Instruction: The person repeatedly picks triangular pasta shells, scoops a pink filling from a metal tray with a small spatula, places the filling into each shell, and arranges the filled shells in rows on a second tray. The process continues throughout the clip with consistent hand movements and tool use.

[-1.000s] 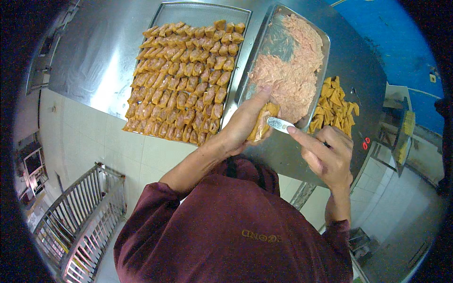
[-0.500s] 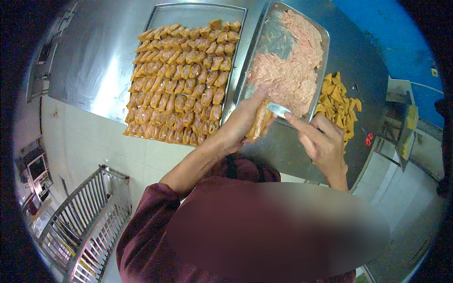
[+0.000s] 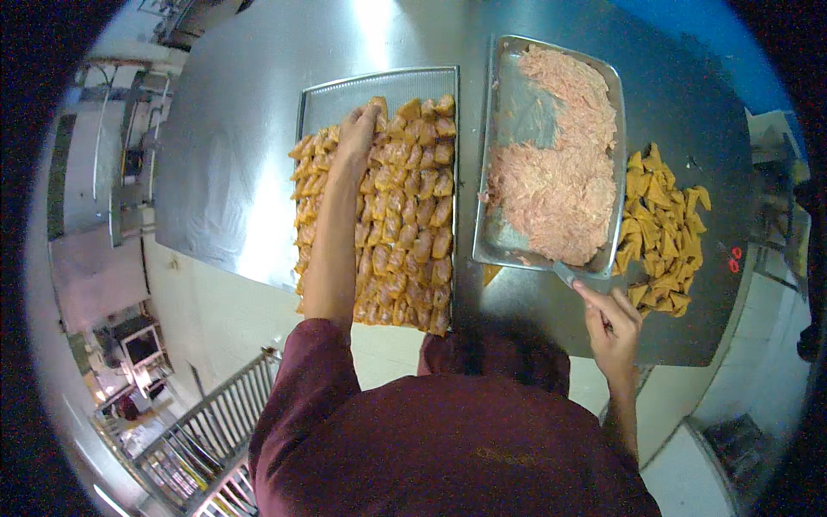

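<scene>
Far up on the wire-mesh tray, my left hand is closed on a stuffed fried tofu piece, at the end of the top row. Rows of stuffed fried tofu pieces fill the tray below it, pink filling facing up. My right hand grips a small spatula, its pale blade by the near rim of the metal pan. Pink minced meat covers much of that pan, with bare metal showing at its upper left.
Right of the pan lies a heap of unfilled fried tofu pieces on the steel table. A single tofu corner shows at the pan's near edge. Metal racks stand on the floor at lower left.
My left hand has carried the stuffed tofu piece from beside the pan to the tray's top row. The right hand, still with the spatula, has drawn away from it. The view has shifted.
</scene>
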`<state>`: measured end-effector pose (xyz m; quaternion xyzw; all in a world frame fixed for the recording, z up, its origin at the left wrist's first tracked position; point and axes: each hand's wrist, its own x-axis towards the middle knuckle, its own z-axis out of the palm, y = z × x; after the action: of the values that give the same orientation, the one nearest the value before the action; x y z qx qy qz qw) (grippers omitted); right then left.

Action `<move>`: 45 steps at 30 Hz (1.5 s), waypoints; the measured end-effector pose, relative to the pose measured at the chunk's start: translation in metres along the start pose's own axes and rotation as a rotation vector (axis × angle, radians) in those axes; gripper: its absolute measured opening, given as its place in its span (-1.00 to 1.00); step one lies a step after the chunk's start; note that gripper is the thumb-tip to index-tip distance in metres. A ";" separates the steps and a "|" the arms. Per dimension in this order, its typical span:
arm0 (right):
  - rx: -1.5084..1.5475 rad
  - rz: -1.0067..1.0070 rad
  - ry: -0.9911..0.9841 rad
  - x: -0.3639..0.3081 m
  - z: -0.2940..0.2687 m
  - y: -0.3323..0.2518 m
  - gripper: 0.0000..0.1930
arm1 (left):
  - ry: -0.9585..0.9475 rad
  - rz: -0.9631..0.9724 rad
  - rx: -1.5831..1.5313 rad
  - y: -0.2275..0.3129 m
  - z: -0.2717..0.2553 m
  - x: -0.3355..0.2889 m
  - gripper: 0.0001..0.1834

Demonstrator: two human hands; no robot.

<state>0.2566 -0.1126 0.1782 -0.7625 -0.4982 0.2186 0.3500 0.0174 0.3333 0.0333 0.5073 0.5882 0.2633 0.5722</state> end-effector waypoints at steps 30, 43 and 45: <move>0.005 0.229 0.063 -0.014 -0.004 0.046 -0.68 | -0.411 0.453 1.025 -0.049 0.019 0.140 -0.60; -0.148 0.561 0.481 -0.036 -0.019 0.200 -0.68 | -0.217 0.749 0.910 -0.066 0.033 0.116 -0.49; -0.164 0.609 0.371 -0.036 -0.009 0.219 -0.61 | -0.091 0.704 0.775 -0.056 0.043 0.087 -0.51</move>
<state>0.3814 -0.2051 0.0188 -0.9281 -0.1924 0.1301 0.2910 0.0560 0.3806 -0.0604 0.8596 0.4109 0.1806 0.2443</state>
